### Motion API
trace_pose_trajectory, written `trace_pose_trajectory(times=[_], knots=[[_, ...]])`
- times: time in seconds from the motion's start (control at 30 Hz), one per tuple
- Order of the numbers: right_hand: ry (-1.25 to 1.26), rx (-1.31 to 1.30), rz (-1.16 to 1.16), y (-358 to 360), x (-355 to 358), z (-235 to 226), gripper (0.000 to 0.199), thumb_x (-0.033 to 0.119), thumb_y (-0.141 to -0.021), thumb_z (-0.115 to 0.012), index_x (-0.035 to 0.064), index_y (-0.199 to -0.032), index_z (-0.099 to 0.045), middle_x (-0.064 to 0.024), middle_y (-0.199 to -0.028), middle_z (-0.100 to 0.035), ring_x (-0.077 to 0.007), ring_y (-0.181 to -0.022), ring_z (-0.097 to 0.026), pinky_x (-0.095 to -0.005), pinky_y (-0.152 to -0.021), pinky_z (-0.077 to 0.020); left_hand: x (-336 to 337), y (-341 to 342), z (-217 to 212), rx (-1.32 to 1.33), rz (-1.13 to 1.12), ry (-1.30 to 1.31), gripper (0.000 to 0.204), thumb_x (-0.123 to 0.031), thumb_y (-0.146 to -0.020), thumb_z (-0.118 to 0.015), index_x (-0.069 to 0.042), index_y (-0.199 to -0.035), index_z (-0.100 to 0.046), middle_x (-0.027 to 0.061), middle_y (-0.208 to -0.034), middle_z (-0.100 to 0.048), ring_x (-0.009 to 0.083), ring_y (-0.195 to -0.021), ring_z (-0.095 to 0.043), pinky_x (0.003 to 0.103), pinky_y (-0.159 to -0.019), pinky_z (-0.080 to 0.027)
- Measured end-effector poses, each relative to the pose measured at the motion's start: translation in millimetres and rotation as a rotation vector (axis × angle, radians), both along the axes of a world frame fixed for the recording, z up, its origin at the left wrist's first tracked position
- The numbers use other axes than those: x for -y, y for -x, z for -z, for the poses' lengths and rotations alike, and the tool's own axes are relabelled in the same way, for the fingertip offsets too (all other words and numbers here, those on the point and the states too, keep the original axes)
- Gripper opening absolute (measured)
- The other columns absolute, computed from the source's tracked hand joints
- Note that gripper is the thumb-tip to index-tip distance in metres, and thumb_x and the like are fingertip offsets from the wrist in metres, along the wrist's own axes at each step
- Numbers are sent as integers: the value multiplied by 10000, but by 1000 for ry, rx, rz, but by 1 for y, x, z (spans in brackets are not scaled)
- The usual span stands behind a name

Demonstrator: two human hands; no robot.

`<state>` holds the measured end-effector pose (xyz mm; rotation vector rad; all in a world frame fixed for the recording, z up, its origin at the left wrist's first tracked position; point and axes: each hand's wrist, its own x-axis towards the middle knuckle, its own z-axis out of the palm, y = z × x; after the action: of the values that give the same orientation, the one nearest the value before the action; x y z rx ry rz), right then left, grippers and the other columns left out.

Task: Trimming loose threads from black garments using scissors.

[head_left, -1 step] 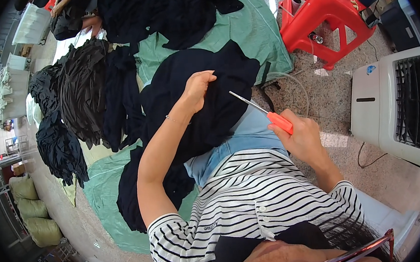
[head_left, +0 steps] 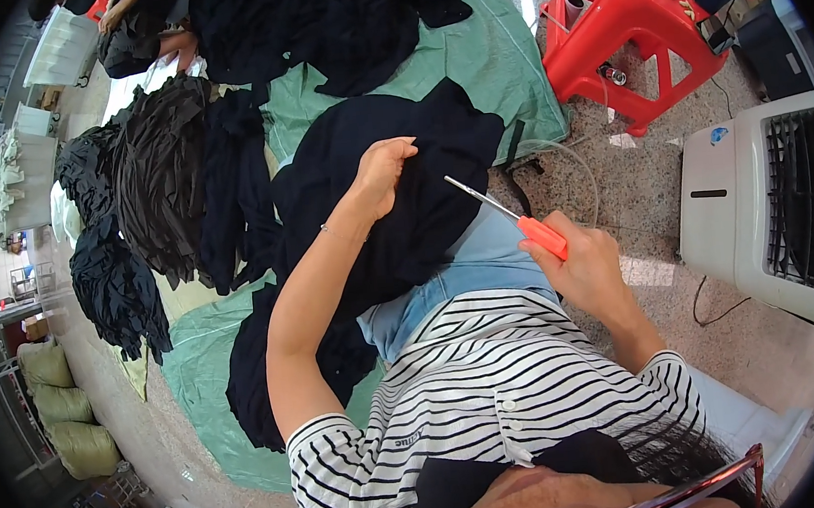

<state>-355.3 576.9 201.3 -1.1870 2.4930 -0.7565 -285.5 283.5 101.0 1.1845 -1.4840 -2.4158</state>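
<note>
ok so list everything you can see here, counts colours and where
dark garment: one, navy-black, across the lap, under the left hand
garment piles: several, black and navy, on the left
green sheet: one, spread on the floor under the garments
stool: one, red plastic, top right, small items on it
fan unit: one, white, right edge
sacks: three, pale green, lower left
snips: one, orange handle, metal blades, in the right hand
another person's hand: one, top left
left hand: on the dark garment
right hand: gripping the snips
</note>
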Motion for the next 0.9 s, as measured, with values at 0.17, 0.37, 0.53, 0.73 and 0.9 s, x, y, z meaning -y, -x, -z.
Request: trace_pose_trajectory(times=[0.17,0.37,0.53,0.73,0.9], knots=[[68,-52,182,8,3,10,314,385,-889,-719,94,-929,-608,-141,-701,-662,-374,-629,-658,-451,-531,-484,-7,6,-42,-88,193,-91,342,-227,-962,-462,26,-1126,-623,122,-890,-712,219,-783,-695,353,-727,-572],[67,-5,389,32,-6,16,302,391,-910,-700,111,-981,-613,-176,-720,-652,-410,-686,-651,-467,-577,-481,-10,48,-37,8,5,1632,549,-410,-839,-719,11,-1179,-625,199,-1310,-589,326,-1246,-528,502,-1035,-418],[117,-38,433,36,-7,21,290,383,-925,-688,110,-999,-618,-169,-703,-648,-412,-676,-647,-460,-578,-471,-1,68,-8,198,538,1682,312,-247,-821,-743,-67,-1073,-709,167,-1235,-627,389,-1417,-355,666,-1129,-215],[160,-91,562,55,-34,32,303,386,-940,-673,100,-1027,-627,-175,-720,-637,-401,-670,-637,-441,-594,-469,-4,-18,-73,-607,-751,657,343,-270,-982,-555,-19,-1210,-607,65,-1003,-639,191,-913,-603,325,-865,-486],[138,-1,579,61,-33,39,309,375,-961,-648,71,-1010,-618,-185,-716,-609,-372,-632,-592,-444,-612,-465,26,-121,-48,-1103,-901,287,1115,-858,-815,-391,39,-1477,-357,240,-1466,-440,367,-1351,-429,500,-1195,-264]])
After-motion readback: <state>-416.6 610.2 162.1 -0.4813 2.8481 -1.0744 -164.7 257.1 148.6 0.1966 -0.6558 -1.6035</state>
